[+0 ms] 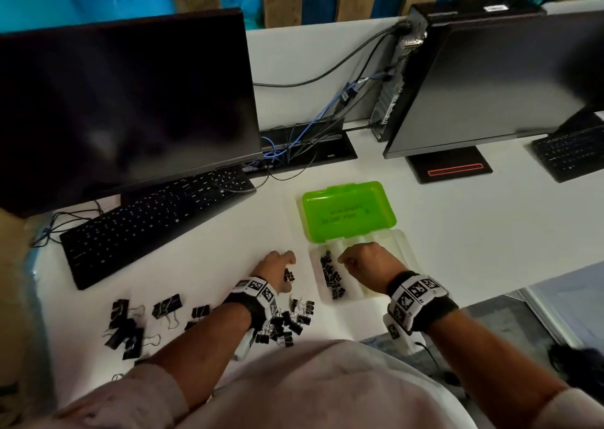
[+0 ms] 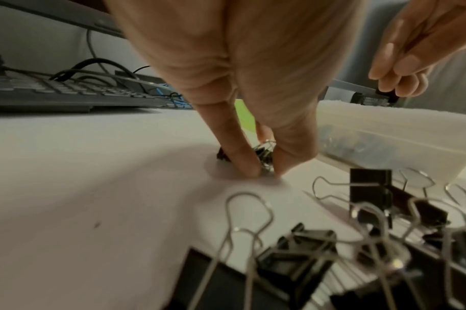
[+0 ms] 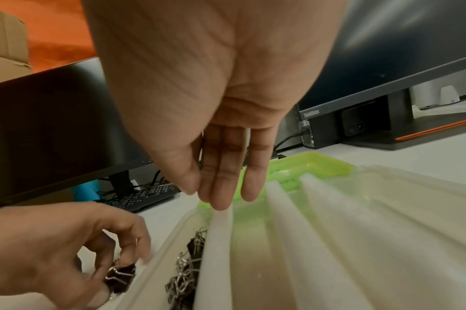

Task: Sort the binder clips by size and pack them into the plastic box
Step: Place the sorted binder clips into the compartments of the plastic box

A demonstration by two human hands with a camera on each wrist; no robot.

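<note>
Right now the white desk [image 1: 457, 219] carries everything: two dark monitors [image 1: 124, 101] at the back, a black keyboard [image 1: 147, 222], and nearer me the plastic box [image 1: 403, 249] with its green lid [image 1: 348, 213] thrown open away from me. Its long axis runs from me toward the lid, split by white dividers [image 3: 215, 251] into lanes; only the leftmost lane holds small binder clips [image 1: 331, 276], the others look bare. Left of the box, near my body, lie the unsorted clips: a heap of medium clips [image 1: 287, 324] by my left wrist and large clips [image 1: 127, 327] well apart farther left. My left hand [image 1: 277, 268] is on the desk just beside the box's left wall, thumb and fingers pinching a small cluster of clips [image 2: 263, 155]. The filled lane lies directly to the right of that hand, so I judge the coming move to be a short lift over the wall, and the left hand is the nearer one for it. My right hand [image 1: 362, 265] hovers over the box with fingers [image 3: 223, 178] straight and held together, tips close to the first divider, holding nothing. The head view hides those fingers behind knuckles; the right wrist view shows them. Only the left wrist view shows my fingertips touching the desk around the clips.
</note>
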